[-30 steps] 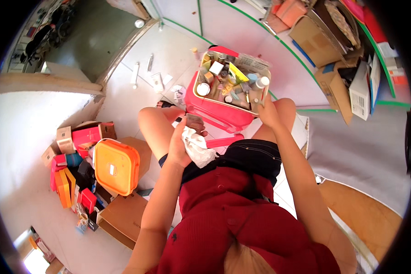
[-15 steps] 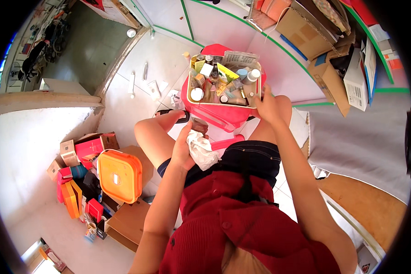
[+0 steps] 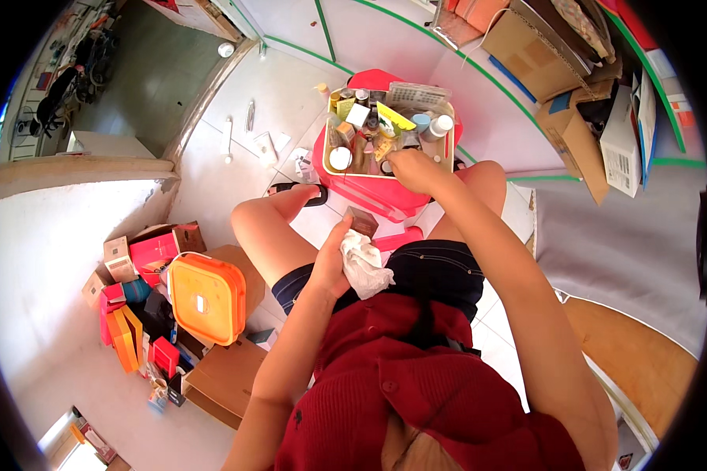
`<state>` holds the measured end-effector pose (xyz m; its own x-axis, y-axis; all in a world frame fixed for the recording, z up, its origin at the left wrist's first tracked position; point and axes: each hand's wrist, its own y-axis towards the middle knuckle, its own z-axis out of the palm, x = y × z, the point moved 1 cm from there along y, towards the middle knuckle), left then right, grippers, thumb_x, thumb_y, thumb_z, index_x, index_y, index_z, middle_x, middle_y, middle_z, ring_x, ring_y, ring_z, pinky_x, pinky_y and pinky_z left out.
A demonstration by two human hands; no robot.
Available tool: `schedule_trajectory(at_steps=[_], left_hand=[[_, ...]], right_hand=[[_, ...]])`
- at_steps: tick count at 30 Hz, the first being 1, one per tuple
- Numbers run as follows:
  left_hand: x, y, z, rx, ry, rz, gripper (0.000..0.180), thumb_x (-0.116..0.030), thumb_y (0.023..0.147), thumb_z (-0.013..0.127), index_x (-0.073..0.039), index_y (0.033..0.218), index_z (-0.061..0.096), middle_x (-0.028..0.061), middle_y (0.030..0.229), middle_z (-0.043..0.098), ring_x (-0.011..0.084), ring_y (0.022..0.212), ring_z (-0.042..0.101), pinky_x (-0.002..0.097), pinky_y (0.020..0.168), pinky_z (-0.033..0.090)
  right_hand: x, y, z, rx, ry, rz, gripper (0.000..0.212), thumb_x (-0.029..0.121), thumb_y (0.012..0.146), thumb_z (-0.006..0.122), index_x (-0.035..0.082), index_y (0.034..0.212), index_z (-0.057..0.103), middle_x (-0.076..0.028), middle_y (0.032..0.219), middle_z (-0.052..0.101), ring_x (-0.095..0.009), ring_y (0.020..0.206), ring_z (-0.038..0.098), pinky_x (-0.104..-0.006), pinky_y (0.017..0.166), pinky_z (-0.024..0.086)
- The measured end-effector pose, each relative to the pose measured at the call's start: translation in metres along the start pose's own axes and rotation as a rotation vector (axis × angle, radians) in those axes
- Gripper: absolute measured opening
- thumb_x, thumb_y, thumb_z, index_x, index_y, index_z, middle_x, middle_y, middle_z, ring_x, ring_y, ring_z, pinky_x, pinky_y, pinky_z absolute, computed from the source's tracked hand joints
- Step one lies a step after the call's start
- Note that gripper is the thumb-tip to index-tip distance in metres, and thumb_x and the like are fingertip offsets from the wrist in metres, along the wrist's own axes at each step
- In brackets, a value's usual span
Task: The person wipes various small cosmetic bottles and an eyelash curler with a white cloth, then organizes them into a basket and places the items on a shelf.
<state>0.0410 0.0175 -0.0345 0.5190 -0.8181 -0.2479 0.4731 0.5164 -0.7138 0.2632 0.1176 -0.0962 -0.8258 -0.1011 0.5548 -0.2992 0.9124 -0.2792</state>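
Note:
In my left hand (image 3: 334,263), closed in front of my lap, are a crumpled white tissue (image 3: 363,263) and a small brown box (image 3: 361,222). The tissue hangs below the box. My right hand (image 3: 416,170) reaches over the front rim of a cream tray (image 3: 352,176), fingers curled down among its contents. Whatever the fingertips grip is hidden. Crowded in the tray are a white-capped bottle (image 3: 440,128), a blue-lidded jar (image 3: 419,122), a round white lid (image 3: 340,158), a yellow packet (image 3: 395,117) and several small bottles. A red stool (image 3: 361,195) bears the tray.
An orange lidded bucket (image 3: 206,300) stands at left beside piled boxes (image 3: 153,255). A white tube (image 3: 228,140) and small packets (image 3: 265,148) lie on the tiled floor left of the stool. Cardboard boxes (image 3: 538,51) fill a shelf at upper right; grey cloth (image 3: 613,235) hangs below.
My right hand has moved left from the tray's front right corner, and its fingers are now in among the contents. My left hand has shifted slightly right with the box and tissue.

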Motion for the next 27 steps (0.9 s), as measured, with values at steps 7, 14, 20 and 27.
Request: schedule_trajectory(at_steps=[7,14,20,27], left_hand=[[0.003,-0.009,-0.001,-0.036,0.005,-0.019,0.037,-0.040,0.091,0.052,-0.004,0.102,0.057,0.0073,0.083,0.062,0.0202,0.073,0.061,0.0330,0.065,0.051],[0.001,-0.011,-0.010,-0.003,-0.001,0.019,0.036,-0.038,0.093,0.049,-0.005,0.100,0.058,0.0079,0.085,0.063,0.0194,0.072,0.061,0.0319,0.064,0.051],[0.001,-0.013,-0.014,-0.012,-0.023,0.002,0.037,-0.039,0.093,0.049,-0.004,0.102,0.058,0.0078,0.087,0.063,0.0199,0.074,0.061,0.0323,0.066,0.051],[-0.001,-0.021,-0.021,0.008,-0.031,0.040,0.037,-0.039,0.093,0.050,-0.004,0.103,0.058,0.0077,0.087,0.063,0.0200,0.075,0.061,0.0324,0.067,0.051]], right_hand=[[-0.011,0.031,0.012,0.023,-0.158,0.036,0.018,0.004,0.078,0.053,-0.005,0.093,0.061,-0.027,0.091,0.062,-0.039,0.090,0.062,-0.0436,0.076,0.051],[0.024,0.040,0.003,0.097,-0.306,0.295,0.020,0.010,0.077,0.060,0.004,0.094,0.069,-0.017,0.095,0.068,-0.030,0.091,0.066,-0.0407,0.076,0.053],[0.020,0.043,0.008,0.071,-0.385,0.329,0.019,0.015,0.077,0.061,0.008,0.091,0.071,-0.014,0.096,0.069,-0.028,0.091,0.067,-0.0385,0.074,0.054],[0.024,0.036,0.002,0.095,-0.462,0.244,0.019,0.015,0.082,0.055,0.006,0.090,0.070,-0.014,0.094,0.069,-0.028,0.088,0.067,-0.0392,0.073,0.054]])
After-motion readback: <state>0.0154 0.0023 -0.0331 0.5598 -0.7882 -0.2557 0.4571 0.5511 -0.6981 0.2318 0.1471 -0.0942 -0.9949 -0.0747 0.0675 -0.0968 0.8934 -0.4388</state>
